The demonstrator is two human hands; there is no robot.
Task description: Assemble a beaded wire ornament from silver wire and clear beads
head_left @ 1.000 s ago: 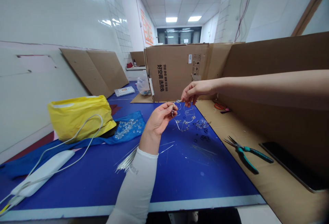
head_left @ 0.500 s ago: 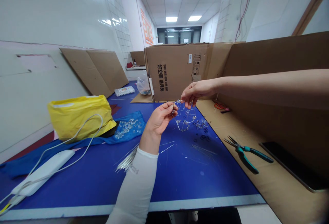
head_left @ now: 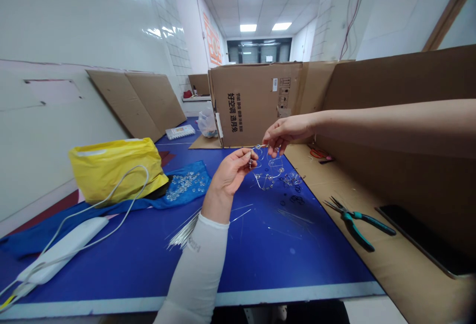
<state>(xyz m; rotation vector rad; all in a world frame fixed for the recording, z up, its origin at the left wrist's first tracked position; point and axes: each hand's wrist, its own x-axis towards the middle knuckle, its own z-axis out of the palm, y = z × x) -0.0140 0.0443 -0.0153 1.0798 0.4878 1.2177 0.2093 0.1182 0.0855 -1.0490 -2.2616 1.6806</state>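
A ring of bent silver wire with clear beads hangs above the blue table, held between both hands. My left hand, in a white sleeve, pinches its left side between thumb and fingers. From the right, my right hand grips the upper right part, fingers curled down. Behind and to the right of the ring lie clear pieces and small dark rings. A bundle of straight wires rests beside my left forearm, and clear beads are spread on a blue cloth.
Green-handled pliers, a black phone and red-handled scissors lie on cardboard at the right. A large carton stands behind. At left are a yellow bag and a white power strip with a cable.
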